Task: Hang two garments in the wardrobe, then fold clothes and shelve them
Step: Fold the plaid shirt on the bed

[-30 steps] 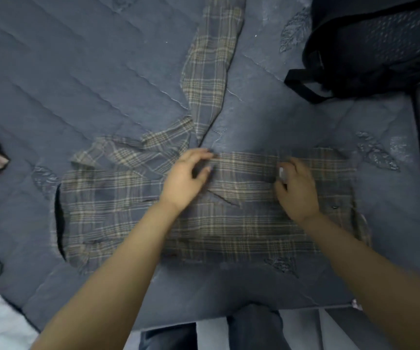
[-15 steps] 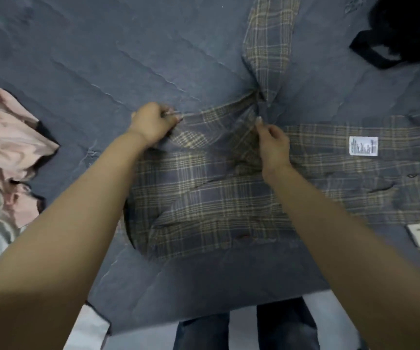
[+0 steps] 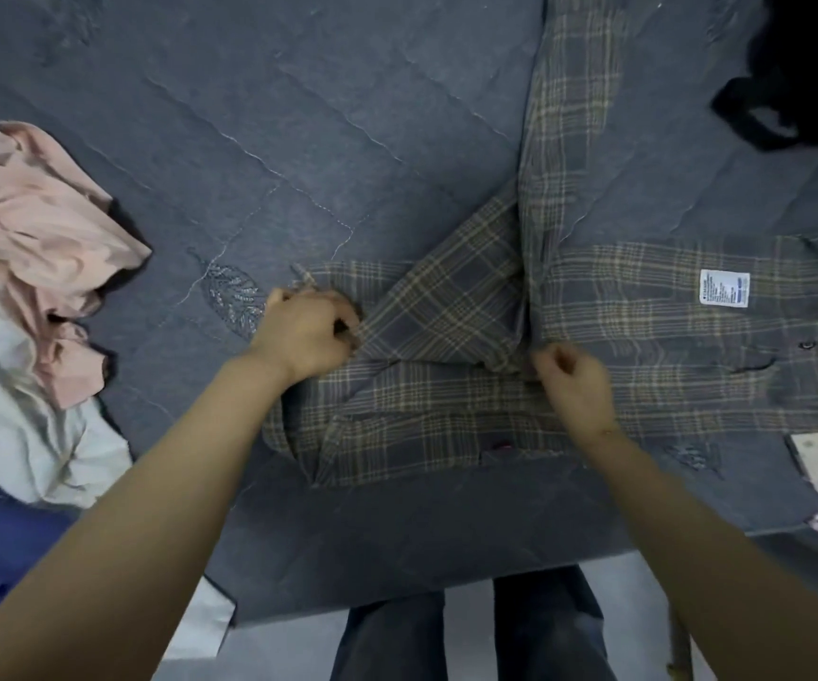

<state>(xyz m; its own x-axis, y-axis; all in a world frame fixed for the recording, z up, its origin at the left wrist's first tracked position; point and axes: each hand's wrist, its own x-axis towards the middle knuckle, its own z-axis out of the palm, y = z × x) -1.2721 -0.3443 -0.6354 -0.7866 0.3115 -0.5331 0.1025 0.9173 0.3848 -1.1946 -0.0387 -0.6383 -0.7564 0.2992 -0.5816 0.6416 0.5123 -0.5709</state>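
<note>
The right hand (image 3: pixel 575 385) pinched the plaid shirt (image 3: pixel 446 400) at the fold where its sleeve (image 3: pixel 569 115) joins the body, fingers curled onto the cloth. The left hand (image 3: pixel 305 336) gripped the shirt's collar-side edge, fist clenched round a bunch of fabric. Half a second before, both hands had held these same points higher and closer in; by now a triangular flap lay turned over between the two grips, so the shoulder fold looked freshly made. A second before that, the hands had only been pressing the flat body. In my judgement the folding stage was under way, with the long sleeve beyond the right grip not yet brought in.

The shirt lay spread on the grey quilt (image 3: pixel 299 140), its care label (image 3: pixel 724 287) showing well right of the right hand. Left of the left grip sat a heap of pink and white clothes (image 3: pixel 38 267). Far beyond the right hand, a black bag (image 3: pixel 810 81) rested; whether anything was in it could not be told.
</note>
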